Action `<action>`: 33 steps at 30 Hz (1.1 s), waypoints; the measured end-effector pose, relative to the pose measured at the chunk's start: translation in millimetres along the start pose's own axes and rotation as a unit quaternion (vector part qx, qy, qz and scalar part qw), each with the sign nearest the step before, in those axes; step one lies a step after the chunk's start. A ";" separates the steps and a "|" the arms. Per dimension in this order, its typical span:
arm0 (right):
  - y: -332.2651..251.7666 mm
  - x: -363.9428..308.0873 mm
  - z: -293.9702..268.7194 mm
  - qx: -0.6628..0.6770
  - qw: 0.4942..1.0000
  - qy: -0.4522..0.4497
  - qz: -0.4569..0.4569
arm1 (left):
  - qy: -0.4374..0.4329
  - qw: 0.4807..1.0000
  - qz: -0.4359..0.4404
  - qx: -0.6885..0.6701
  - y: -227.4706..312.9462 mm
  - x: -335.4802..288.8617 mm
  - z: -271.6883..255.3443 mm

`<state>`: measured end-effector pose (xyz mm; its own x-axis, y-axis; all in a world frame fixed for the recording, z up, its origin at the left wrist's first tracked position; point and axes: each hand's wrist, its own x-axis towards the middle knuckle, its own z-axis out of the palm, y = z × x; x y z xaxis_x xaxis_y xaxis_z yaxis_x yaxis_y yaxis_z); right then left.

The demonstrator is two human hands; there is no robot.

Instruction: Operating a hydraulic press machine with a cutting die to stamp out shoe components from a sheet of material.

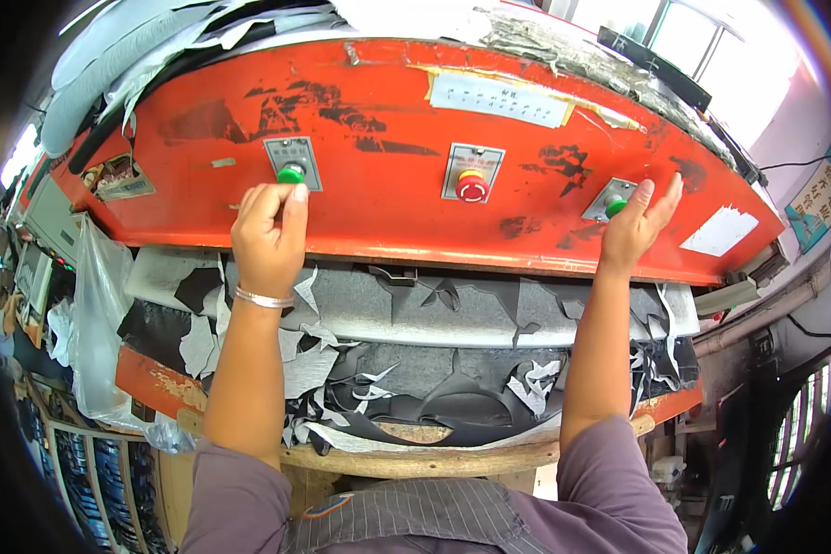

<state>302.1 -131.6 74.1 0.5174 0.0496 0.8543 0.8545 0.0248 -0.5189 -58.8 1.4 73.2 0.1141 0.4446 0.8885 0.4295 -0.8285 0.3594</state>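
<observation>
A red-orange machine front panel (379, 212) spans the view ahead of me. At its left, my left hand (270, 231) is closed, with fingers curled and thumb up against the lower edge of a green push button (291, 174). My right hand (635, 226) is open at the right end, its fingers stretched out and its thumb and palm side over another green push button (616, 209), partly hiding it. How far either button is pressed cannot be seen. Between the hands sits a red mushroom-shaped stop button (472, 187) on a metal plate, untouched.
Below the panel lies a grey machine bed (351, 297) strewn with black and grey scraps (309, 369). A wooden bar (415, 464) edges it near me. A clear plastic bag (102, 314) hangs at left. Sheet material (148, 55) is piled on top of the machine.
</observation>
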 end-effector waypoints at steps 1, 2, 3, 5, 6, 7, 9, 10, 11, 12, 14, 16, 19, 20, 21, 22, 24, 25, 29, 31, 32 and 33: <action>0.9 7.1 -5.4 -0.059 0.995 0.072 -0.038 | -0.040 0.997 -0.048 -0.048 14.4 -11.8 -4.6; -3.4 -2.0 -9.7 -0.050 0.996 0.069 -0.038 | -0.076 0.989 -0.096 -0.089 24.2 -25.9 -17.0; -10.1 -21.7 -20.4 0.026 0.998 -0.005 -0.054 | -0.175 0.976 -0.103 -0.073 25.5 -51.9 -28.9; -22.6 -70.5 -41.9 0.114 0.972 -0.158 -0.130 | -0.373 0.898 -0.198 -0.126 50.2 -117.7 -59.1; -26.4 -94.3 -53.3 0.123 0.945 -0.234 -0.190 | -0.474 0.834 -0.234 -0.159 63.1 -150.7 -72.9; -36.1 -117.5 -63.7 0.130 0.920 -0.320 -0.184 | -0.539 0.817 -0.169 -0.114 70.7 -182.5 -85.2; -51.5 -161.7 -80.1 0.151 0.872 -0.443 -0.142 | -0.518 0.846 -0.104 -0.073 95.4 -249.6 -107.6; -52.1 -183.8 -81.4 0.163 0.855 -0.481 -0.107 | -0.455 0.882 -0.117 -0.035 112.6 -255.1 -112.0; -58.8 -194.8 -81.6 0.156 0.842 -0.510 -0.083 | -0.439 0.890 -0.120 -0.012 120.3 -259.7 -111.3; -65.8 -204.3 -79.5 0.148 0.827 -0.539 -0.059 | -0.422 0.898 -0.124 0.010 124.1 -262.1 -109.9; -78.0 -222.9 -61.4 0.124 0.818 -0.562 -0.014 | -0.395 0.909 -0.127 0.028 121.5 -266.5 -106.7; -81.2 -237.9 -41.8 0.104 0.815 -0.569 0.040 | -0.387 0.911 -0.143 0.028 120.6 -272.7 -107.7; -83.5 -242.3 -13.0 0.011 0.835 -0.545 0.072 | -0.375 0.916 -0.140 0.020 114.9 -276.3 -107.6; -82.4 -242.3 -5.0 -0.016 0.848 -0.527 0.049 | -0.373 0.915 -0.149 0.020 112.5 -276.3 -108.5; -79.1 -240.6 1.9 -0.023 0.855 -0.517 0.025 | -0.404 0.903 -0.146 0.008 110.1 -275.3 -108.9; -76.6 -238.1 10.0 -0.030 0.863 -0.505 0.002 | -0.434 0.890 -0.140 -0.005 105.6 -271.4 -108.2; -73.2 -238.9 26.4 -0.038 0.861 -0.506 0.000 | -0.493 0.859 -0.135 -0.025 98.4 -258.4 -111.1; -72.0 -238.4 35.1 -0.060 0.870 -0.488 -0.033 | -0.548 0.826 -0.123 -0.047 95.0 -248.9 -113.3; -72.8 -245.7 65.2 -0.083 0.883 -0.460 -0.041 | -0.577 0.756 -0.214 -0.223 54.7 -189.7 -109.1; -74.4 -251.8 78.5 -0.104 0.891 -0.441 -0.017 | -0.483 0.813 -0.245 -0.214 26.9 -154.3 -91.2; -76.6 -251.7 82.6 -0.108 0.889 -0.444 -0.019 | -0.429 0.860 -0.209 -0.181 10.2 -138.3 -76.1; -84.2 -252.5 85.8 -0.114 0.884 -0.453 -0.005 | -0.372 0.867 -0.268 -0.194 -13.0 -139.1 -56.9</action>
<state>95.5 -60.5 -100.4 0.3485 0.8321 0.4315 0.8992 -0.1669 -0.4044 -131.2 -69.1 -38.9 0.5999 0.7779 0.1871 0.2809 -0.4238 0.8611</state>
